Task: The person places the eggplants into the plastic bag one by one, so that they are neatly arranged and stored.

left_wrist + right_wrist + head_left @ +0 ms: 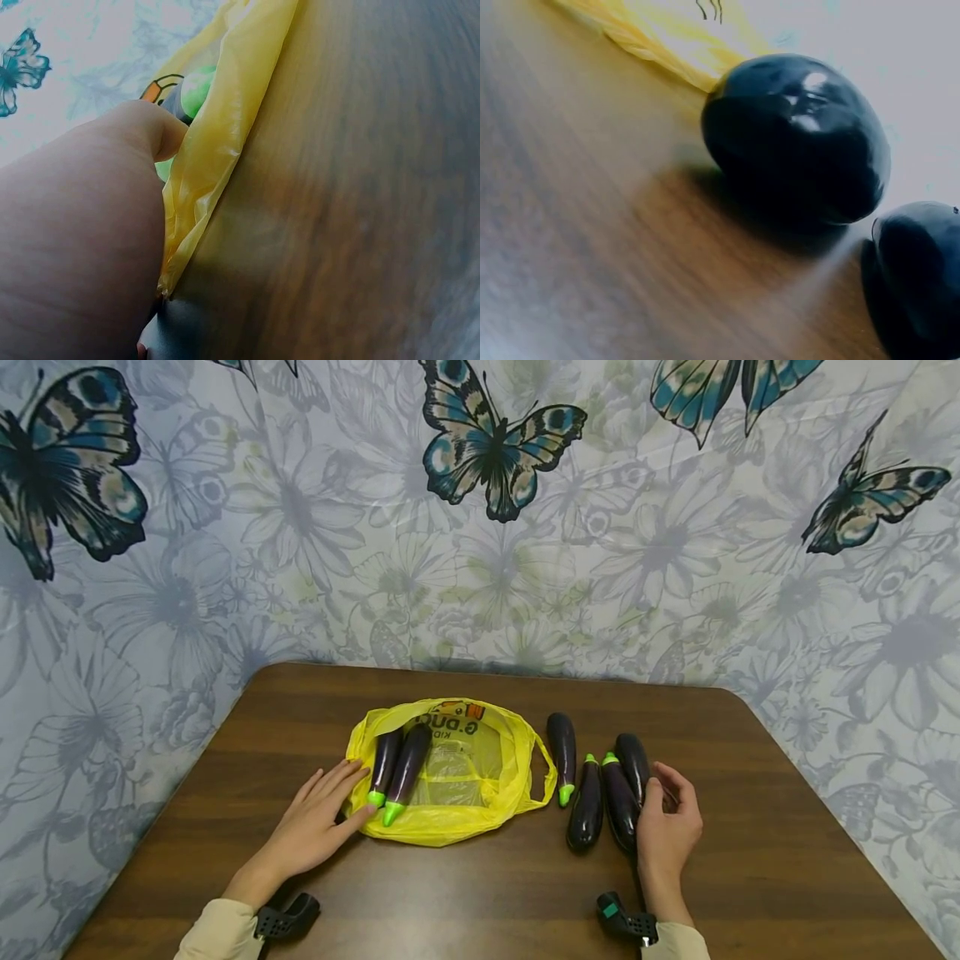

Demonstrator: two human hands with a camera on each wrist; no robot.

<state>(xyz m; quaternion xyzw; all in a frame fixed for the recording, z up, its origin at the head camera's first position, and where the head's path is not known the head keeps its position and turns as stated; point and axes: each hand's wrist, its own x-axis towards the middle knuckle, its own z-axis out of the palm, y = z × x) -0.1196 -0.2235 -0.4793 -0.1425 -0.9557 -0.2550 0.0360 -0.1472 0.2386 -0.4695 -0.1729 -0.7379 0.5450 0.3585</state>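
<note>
A yellow plastic bag (517, 760) lies with its mouth spread, two dark eggplants inside; one eggplant (408, 768) shows its green end near the bag's front rim. My left hand (315, 818) rests at the bag's left edge, fingers extended, thumb near the green ends. In the left wrist view, the thumb (157, 127) lies against the yellow plastic. My right hand (667, 827) is beside the rightmost eggplant (633, 760), its fingers loosely bent and its thumb near the eggplant's side. The hand covers that eggplant's lower end. The right wrist view shows a rounded eggplant end (795, 142).
Left of the rightmost eggplant lie several more: one eggplant (562, 756) by the bag handle, another eggplant (586, 810) nearer me, and an eggplant (621, 806) beside it. All are on a brown wooden table (465, 902). A butterfly-patterned cloth (510, 585) hangs behind.
</note>
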